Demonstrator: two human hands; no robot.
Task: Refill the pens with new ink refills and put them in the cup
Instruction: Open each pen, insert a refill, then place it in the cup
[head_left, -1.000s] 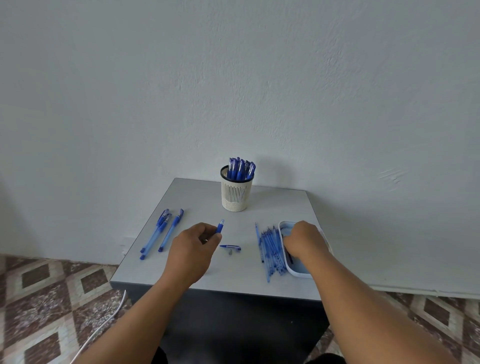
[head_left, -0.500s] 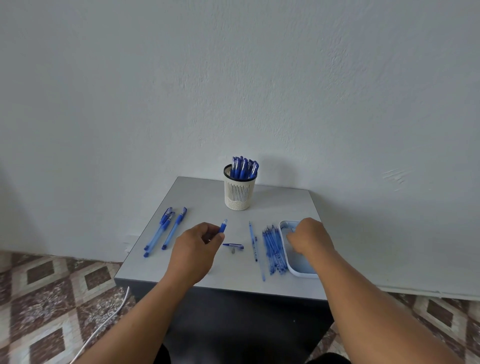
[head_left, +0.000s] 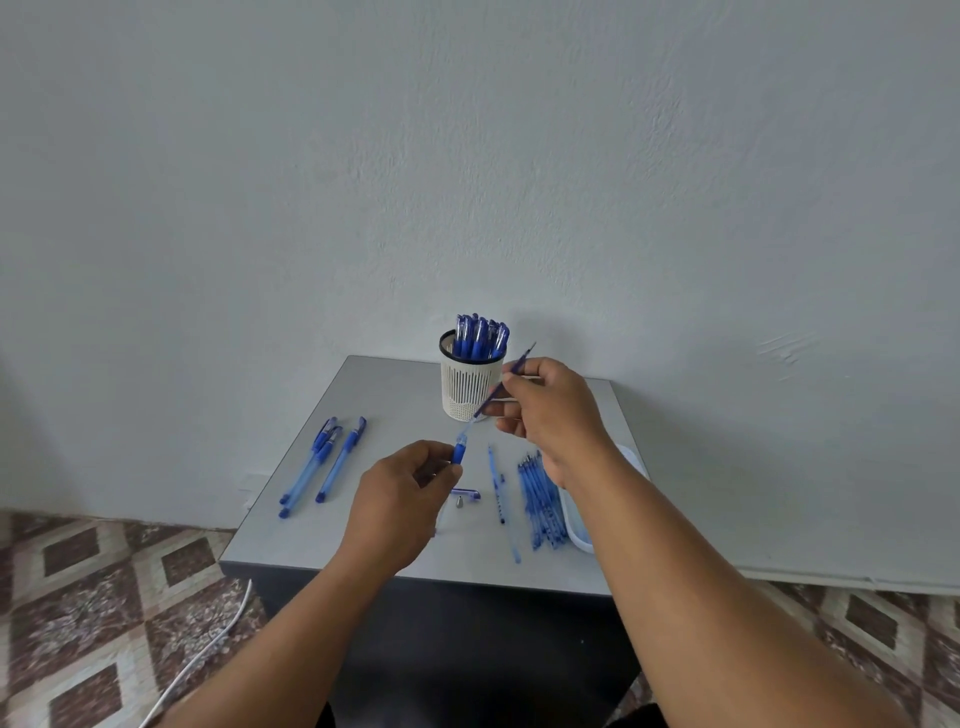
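my right forearm covers most of the tray (head_left: 632, 457) | my left hand (head_left: 400, 499) hides the pen barrel's (head_left: 459, 451) lower part | small metal piece (head_left: 460, 502) by cap: too small to identify | cable (head_left: 208, 649) cut off at bottom edge

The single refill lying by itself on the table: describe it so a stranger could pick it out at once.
Start at the grey table and find the white slotted cup full of pens. Nearer the person than the cup, left of the bundle of refills by the white tray, lies one thin blue refill. It alone lies apart, touching no other.
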